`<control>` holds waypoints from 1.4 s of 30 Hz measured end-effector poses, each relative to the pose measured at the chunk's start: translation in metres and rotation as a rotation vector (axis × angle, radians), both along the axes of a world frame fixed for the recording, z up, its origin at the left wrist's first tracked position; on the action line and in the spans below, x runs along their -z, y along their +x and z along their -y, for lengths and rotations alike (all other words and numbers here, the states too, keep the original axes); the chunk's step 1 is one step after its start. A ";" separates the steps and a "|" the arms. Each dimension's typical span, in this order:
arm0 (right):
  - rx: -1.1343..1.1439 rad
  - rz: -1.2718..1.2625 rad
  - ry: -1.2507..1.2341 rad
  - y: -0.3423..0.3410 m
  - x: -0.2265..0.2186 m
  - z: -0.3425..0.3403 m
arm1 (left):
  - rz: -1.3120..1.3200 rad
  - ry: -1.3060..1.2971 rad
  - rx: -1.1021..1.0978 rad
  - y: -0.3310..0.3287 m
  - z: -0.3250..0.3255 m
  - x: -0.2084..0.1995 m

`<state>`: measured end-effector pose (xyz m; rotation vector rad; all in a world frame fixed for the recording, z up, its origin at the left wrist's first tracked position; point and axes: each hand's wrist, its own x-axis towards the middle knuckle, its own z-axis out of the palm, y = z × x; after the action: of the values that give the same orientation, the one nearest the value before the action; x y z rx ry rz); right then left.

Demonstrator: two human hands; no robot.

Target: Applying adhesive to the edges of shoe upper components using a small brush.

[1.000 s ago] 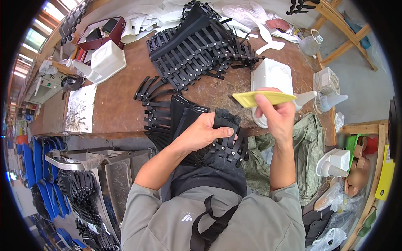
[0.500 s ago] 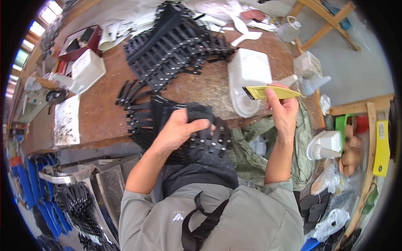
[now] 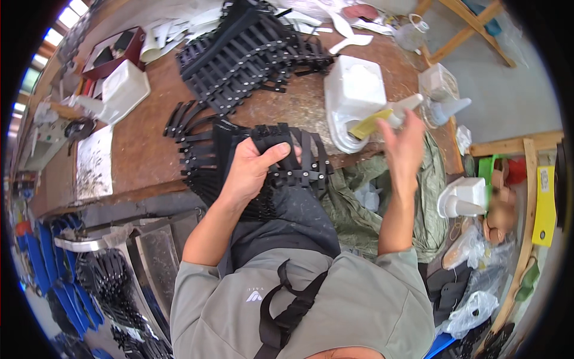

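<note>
My left hand (image 3: 250, 167) is closed on a black strap piece (image 3: 277, 140), thumb pressed on top, at the table's front edge. Its straps carry small metal studs. More black straps (image 3: 200, 158) fan out to the left, beside and under that hand. My right hand (image 3: 403, 146), slightly blurred, has its fingers apart and looks empty. Just left of its thumb, a yellow-handled brush (image 3: 366, 125) leans over the round opening of a white glue pot (image 3: 353, 143); its bristles are out of sight. Whether the thumb still touches the handle I cannot tell.
On the brown table (image 3: 143, 137) lies a large pile of black studded straps (image 3: 239, 66). A second white pot (image 3: 125, 90) and a dark red box (image 3: 116, 51) stand at the left. Green sacking (image 3: 427, 209) hangs below the table at the right.
The brush has gone from my raised right hand down to the white pot, and that hand's fingers have spread. My left hand keeps its hold on the strap piece, now tilted a little.
</note>
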<state>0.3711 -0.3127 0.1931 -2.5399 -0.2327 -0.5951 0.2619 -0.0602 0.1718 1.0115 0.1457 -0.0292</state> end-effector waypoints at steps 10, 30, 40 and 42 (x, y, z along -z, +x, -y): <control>-0.723 -0.981 1.321 -0.077 0.051 -0.055 | 0.035 -0.023 -0.086 0.001 0.013 0.014; -0.603 -0.810 1.158 -0.066 0.037 -0.060 | 0.082 -0.124 -0.236 0.005 0.024 0.031; -0.681 -0.711 1.210 -0.077 0.050 -0.067 | 0.071 0.923 -0.121 -0.002 0.015 -0.020; -0.698 -0.750 1.172 -0.077 0.047 -0.064 | 0.059 0.272 0.081 0.006 0.017 -0.005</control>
<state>0.2944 -0.2489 0.1456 -1.2502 -0.3305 0.4251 0.2674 -0.0772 0.1767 1.2879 0.0554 -0.0551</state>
